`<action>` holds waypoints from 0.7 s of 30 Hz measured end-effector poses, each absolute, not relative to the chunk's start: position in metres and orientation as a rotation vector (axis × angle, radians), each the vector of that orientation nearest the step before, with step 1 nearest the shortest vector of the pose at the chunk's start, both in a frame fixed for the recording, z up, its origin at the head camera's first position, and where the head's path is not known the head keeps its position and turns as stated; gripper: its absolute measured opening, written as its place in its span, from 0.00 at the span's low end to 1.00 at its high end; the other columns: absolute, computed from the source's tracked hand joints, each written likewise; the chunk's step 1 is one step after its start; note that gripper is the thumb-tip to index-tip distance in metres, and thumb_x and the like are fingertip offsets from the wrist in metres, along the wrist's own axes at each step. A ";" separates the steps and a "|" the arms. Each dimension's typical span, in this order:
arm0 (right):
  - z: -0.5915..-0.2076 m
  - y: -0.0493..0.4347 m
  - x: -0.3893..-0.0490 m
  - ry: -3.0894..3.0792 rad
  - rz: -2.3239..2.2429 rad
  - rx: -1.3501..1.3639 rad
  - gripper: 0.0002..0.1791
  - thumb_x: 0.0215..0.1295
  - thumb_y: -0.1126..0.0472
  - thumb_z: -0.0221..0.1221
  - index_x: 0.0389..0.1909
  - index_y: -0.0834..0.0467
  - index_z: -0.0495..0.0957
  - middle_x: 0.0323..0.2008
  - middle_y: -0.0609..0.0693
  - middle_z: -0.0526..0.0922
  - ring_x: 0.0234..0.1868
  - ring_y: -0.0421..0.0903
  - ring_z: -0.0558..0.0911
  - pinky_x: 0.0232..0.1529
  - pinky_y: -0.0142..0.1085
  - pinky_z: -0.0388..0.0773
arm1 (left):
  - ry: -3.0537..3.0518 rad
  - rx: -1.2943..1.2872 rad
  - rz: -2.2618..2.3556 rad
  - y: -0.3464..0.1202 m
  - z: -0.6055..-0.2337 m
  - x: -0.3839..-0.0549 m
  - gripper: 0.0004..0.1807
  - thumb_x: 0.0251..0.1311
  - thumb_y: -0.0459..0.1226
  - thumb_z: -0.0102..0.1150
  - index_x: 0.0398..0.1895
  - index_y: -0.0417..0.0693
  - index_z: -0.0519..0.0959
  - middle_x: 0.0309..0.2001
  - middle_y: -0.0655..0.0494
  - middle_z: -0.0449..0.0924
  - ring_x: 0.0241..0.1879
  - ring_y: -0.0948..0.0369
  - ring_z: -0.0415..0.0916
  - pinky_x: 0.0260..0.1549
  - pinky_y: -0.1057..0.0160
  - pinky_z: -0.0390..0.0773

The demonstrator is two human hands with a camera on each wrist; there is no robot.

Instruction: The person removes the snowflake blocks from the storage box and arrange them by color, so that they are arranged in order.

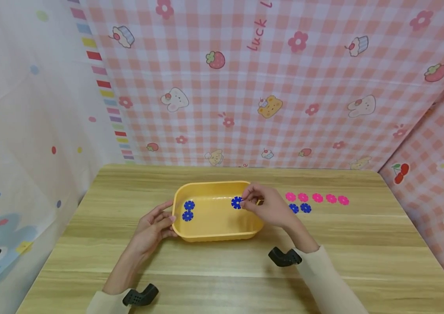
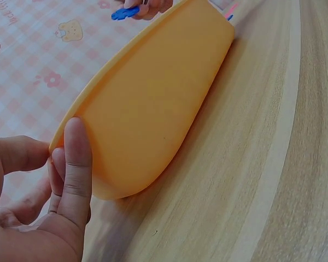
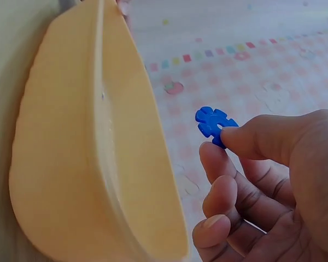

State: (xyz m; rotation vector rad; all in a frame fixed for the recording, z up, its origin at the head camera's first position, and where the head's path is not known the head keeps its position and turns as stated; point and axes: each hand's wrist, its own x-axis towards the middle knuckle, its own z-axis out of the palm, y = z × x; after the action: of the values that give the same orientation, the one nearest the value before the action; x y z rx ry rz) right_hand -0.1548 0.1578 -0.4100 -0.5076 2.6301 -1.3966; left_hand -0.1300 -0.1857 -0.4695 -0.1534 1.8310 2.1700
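Observation:
A yellow plastic basin (image 1: 215, 223) stands on the table with two blue snowflake discs (image 1: 188, 216) lying near its left end. My left hand (image 1: 149, 232) grips the basin's left rim, thumb and fingers on either side of the wall, as the left wrist view also shows. Over the basin's right part, my right hand (image 1: 267, 207) pinches another blue snowflake disc (image 3: 212, 123) between thumb and index finger. The right wrist view shows this notched disc held clear of the basin wall (image 3: 60, 136).
Right of the basin lie a row of several pink snowflake discs (image 1: 317, 198) and two blue discs (image 1: 305, 208) in front of them. The wooden table (image 1: 222, 274) meets a pink checked cloth (image 1: 241, 131) at the back.

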 end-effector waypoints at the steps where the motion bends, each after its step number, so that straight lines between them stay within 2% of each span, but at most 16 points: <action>1: -0.410 0.162 -0.154 2.628 -1.404 -0.496 0.04 0.70 0.60 0.64 0.42 0.54 0.79 0.35 0.49 0.82 0.37 0.48 0.80 0.34 0.32 0.78 | 1.830 -0.149 2.171 -0.186 -0.470 -0.130 0.33 0.70 0.27 0.56 0.77 0.46 0.63 0.50 0.48 0.77 0.35 0.60 0.81 0.37 0.64 0.89; 8: -0.410 0.189 -0.152 2.636 -1.441 -0.359 0.06 0.71 0.59 0.63 0.43 0.54 0.78 0.36 0.50 0.83 0.39 0.49 0.81 0.37 0.34 0.79 | 1.828 -0.142 2.177 -0.186 -0.469 -0.130 0.33 0.71 0.28 0.57 0.77 0.46 0.63 0.50 0.47 0.76 0.34 0.61 0.81 0.36 0.65 0.89; 17: -0.420 0.226 -0.151 2.728 -1.395 -0.214 0.09 0.70 0.56 0.64 0.43 0.56 0.78 0.36 0.53 0.83 0.38 0.49 0.80 0.35 0.33 0.77 | 1.818 -0.140 2.184 -0.186 -0.470 -0.130 0.33 0.70 0.28 0.57 0.77 0.46 0.64 0.49 0.48 0.76 0.34 0.61 0.80 0.36 0.65 0.89; 21: -0.422 0.243 -0.149 2.730 -1.413 -0.157 0.10 0.71 0.57 0.63 0.45 0.59 0.78 0.39 0.59 0.84 0.38 0.54 0.82 0.34 0.35 0.81 | 1.822 -0.149 2.181 -0.186 -0.471 -0.131 0.32 0.71 0.28 0.57 0.77 0.47 0.64 0.50 0.47 0.76 0.34 0.61 0.80 0.36 0.64 0.89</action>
State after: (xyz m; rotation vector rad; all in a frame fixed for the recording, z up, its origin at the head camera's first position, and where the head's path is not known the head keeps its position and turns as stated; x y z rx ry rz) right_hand -0.1489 0.2425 -0.4218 -0.1569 2.7304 -1.4130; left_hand -0.1310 -0.1862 -0.4712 -0.1488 1.8221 2.1810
